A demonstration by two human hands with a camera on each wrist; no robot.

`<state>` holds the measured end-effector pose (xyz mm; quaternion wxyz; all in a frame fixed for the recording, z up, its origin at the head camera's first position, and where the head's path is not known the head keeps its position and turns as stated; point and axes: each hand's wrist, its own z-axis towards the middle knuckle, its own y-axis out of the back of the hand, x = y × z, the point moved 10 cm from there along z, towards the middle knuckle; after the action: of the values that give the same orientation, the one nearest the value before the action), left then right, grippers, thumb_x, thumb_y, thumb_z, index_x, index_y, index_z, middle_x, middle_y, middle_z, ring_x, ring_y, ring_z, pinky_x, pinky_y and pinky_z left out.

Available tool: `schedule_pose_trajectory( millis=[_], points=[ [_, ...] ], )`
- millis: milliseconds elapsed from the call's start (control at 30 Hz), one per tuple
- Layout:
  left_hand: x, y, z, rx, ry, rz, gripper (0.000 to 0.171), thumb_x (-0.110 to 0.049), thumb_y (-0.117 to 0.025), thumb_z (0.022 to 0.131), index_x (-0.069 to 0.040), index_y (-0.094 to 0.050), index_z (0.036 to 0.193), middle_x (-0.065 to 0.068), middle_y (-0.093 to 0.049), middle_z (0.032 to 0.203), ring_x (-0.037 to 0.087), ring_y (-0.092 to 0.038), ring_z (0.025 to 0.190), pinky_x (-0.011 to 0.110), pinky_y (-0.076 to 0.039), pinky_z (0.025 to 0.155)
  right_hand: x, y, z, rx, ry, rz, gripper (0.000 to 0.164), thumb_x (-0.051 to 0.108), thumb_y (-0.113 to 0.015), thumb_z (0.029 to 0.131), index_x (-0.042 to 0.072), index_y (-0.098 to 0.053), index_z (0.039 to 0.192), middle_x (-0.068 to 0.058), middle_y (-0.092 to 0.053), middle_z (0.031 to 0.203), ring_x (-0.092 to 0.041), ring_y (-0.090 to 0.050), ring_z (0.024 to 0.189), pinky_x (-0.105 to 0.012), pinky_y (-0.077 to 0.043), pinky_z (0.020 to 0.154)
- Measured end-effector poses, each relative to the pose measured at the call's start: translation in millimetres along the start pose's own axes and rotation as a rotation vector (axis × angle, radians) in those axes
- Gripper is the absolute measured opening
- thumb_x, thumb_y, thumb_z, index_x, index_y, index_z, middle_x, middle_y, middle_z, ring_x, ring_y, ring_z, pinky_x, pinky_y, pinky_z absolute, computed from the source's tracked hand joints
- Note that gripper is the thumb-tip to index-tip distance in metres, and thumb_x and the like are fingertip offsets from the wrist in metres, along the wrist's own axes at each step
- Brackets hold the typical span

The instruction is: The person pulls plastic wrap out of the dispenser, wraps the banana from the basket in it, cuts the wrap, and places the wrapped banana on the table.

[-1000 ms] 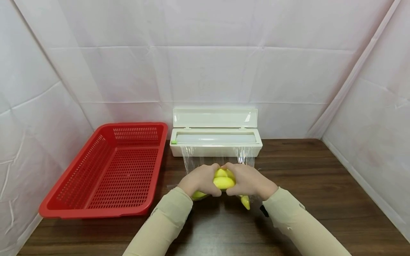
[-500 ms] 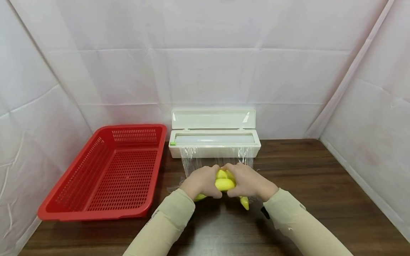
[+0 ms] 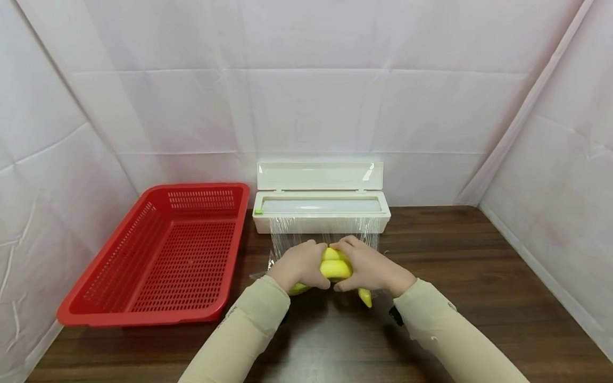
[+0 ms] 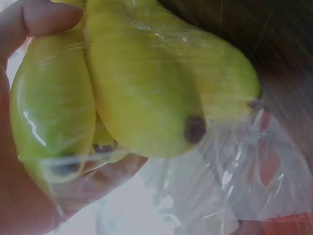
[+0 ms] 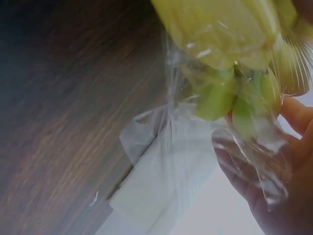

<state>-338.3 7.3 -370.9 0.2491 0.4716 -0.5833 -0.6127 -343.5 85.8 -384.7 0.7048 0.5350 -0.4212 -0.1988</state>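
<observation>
Both hands grip a bunch of yellow bananas (image 3: 335, 269) from its two sides, above the table in front of the film box. My left hand (image 3: 300, 266) has its thumb on the near side; in the left wrist view the fruit tips (image 4: 146, 93) show under clear film. The right hand (image 3: 371, 266) holds the other end, where green stems (image 5: 220, 95) poke out among loose plastic wrap (image 5: 181, 132). Cling film (image 3: 287, 231) stretches from the white dispenser box (image 3: 323, 224) to the bunch. The far fingers are mostly hidden in the head view.
A red perforated basket (image 3: 234, 255) stands on the left of the dark wooden table (image 3: 455, 276). The dispenser's lid (image 3: 320, 175) is raised, with a green slider (image 3: 258, 211) at its left end. White cloth walls (image 3: 311, 106) enclose the back and sides.
The hands keep their hold on the bananas and have shifted only slightly, tilting the bunch a little. The film still runs from the box to the fruit.
</observation>
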Motion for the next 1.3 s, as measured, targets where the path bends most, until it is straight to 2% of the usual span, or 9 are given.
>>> schedule_pose_trajectory(
  millis=[67,167,333,433,567,933,1033,1167,1300],
  points=[
    [1.5,-0.9,2.2,0.016,-0.005,-0.019,0.048,-0.027,-0.074,0.068,-0.01,-0.055,0.108,0.001,-0.051,0.081,0.015,-0.046,0.068,0.027,-0.039,0.056,-0.7,0.8,1.1,-0.006,-0.003,-0.021,0.079,0.032,-0.077,0.068,0.008,-0.046,0.137,-0.005,-0.05,0.12,-0.012,-0.049,0.09,-0.028,-0.044,0.078],
    [4.6,-2.9,5.6,0.04,-0.011,-0.052,0.049,-0.026,-0.073,0.068,-0.01,-0.054,0.111,0.0,-0.052,0.079,0.013,-0.046,0.065,0.026,-0.039,0.055,-1.0,1.9,3.0,-0.01,-0.002,-0.042,0.077,0.026,-0.074,0.07,0.007,-0.046,0.138,-0.004,-0.052,0.115,-0.011,-0.048,0.085,-0.027,-0.043,0.074],
    [13.3,-6.6,9.4,0.06,0.018,-0.106,0.073,-0.03,-0.073,0.068,-0.007,-0.045,0.131,0.001,-0.055,0.085,0.014,-0.05,0.069,0.027,-0.042,0.06,-1.4,4.4,5.2,-0.007,-0.009,-0.027,0.08,0.026,-0.075,0.07,0.007,-0.042,0.141,-0.006,-0.054,0.116,-0.013,-0.049,0.085,-0.029,-0.043,0.075],
    [18.2,-7.3,10.3,0.06,0.048,-0.142,0.077,-0.033,-0.076,0.067,-0.008,-0.042,0.131,0.001,-0.055,0.09,0.016,-0.052,0.073,0.029,-0.044,0.063,-1.6,5.3,7.2,-0.009,-0.002,-0.028,0.08,0.03,-0.078,0.07,0.008,-0.043,0.139,-0.007,-0.054,0.117,-0.014,-0.049,0.088,-0.03,-0.043,0.076],
    [21.1,-7.0,10.4,0.056,0.067,-0.158,0.071,-0.033,-0.078,0.066,-0.012,-0.042,0.124,0.001,-0.056,0.091,0.017,-0.054,0.075,0.031,-0.045,0.065,-0.7,5.5,9.3,-0.013,0.018,-0.042,0.077,0.035,-0.078,0.07,0.01,-0.047,0.135,-0.004,-0.057,0.115,-0.014,-0.049,0.089,-0.03,-0.042,0.075],
    [20.8,-1.2,9.9,0.046,0.071,-0.071,0.067,-0.033,-0.074,0.071,-0.011,-0.046,0.128,0.001,-0.055,0.098,0.017,-0.053,0.08,0.034,-0.042,0.07,3.6,5.4,10.3,-0.011,0.065,-0.041,0.068,0.034,-0.076,0.074,0.009,-0.05,0.132,0.0,-0.059,0.106,-0.013,-0.05,0.083,-0.029,-0.042,0.072],
    [20.6,0.3,9.7,0.035,0.072,-0.023,0.072,-0.035,-0.073,0.073,-0.012,-0.046,0.135,0.005,-0.051,0.109,0.018,-0.05,0.086,0.035,-0.043,0.073,2.7,4.9,9.0,-0.01,0.053,-0.067,0.071,0.037,-0.074,0.076,0.008,-0.047,0.136,-0.006,-0.057,0.121,-0.018,-0.052,0.095,-0.033,-0.043,0.077],
    [21.8,-0.1,10.5,0.039,0.076,0.023,0.081,-0.038,-0.071,0.076,-0.014,-0.037,0.145,0.009,-0.047,0.121,0.02,-0.048,0.092,0.039,-0.043,0.082,0.6,5.4,7.8,-0.022,0.025,-0.106,0.077,0.039,-0.073,0.078,0.007,-0.043,0.141,-0.013,-0.047,0.136,-0.025,-0.049,0.109,-0.038,-0.042,0.084],
    [23.6,-0.2,10.8,0.038,0.079,0.034,0.084,-0.037,-0.071,0.077,-0.013,-0.033,0.147,0.009,-0.048,0.125,0.02,-0.05,0.095,0.043,-0.043,0.087,-0.2,6.9,10.4,-0.04,0.019,-0.137,0.076,0.038,-0.071,0.08,0.007,-0.041,0.142,-0.011,-0.051,0.13,-0.023,-0.05,0.104,-0.04,-0.043,0.082]
  ],
)
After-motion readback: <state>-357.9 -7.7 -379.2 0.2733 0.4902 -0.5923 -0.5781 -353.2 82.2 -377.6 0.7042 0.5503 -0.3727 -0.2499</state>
